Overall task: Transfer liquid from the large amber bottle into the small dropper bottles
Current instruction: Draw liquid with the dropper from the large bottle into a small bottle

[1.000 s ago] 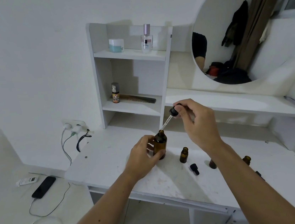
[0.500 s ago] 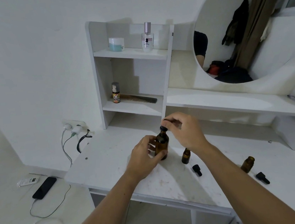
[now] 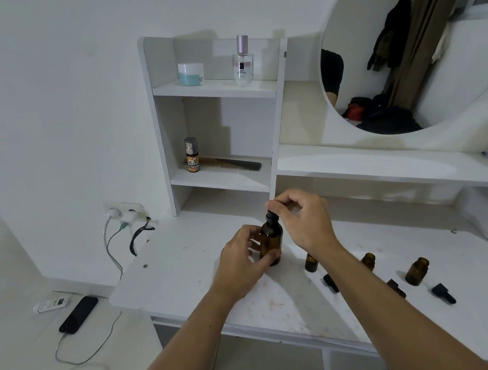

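Three small bottles are standing open on the worktop, right of the amber bottle. Left hand is gripping that upright bottle; right hand, nearer them, is pinching the dropper cap seated on its neck, axis vertical.

White desk, scuffed & stained, carried the large amber bottle upright near the middle. To its right stood 3 small amber bottles w/o caps: one just beside the forearm, one partly hidden behind it, one further right. 3 black dropper caps lay on the top between and in front of them. Shelf unit stood at the back of the desk.
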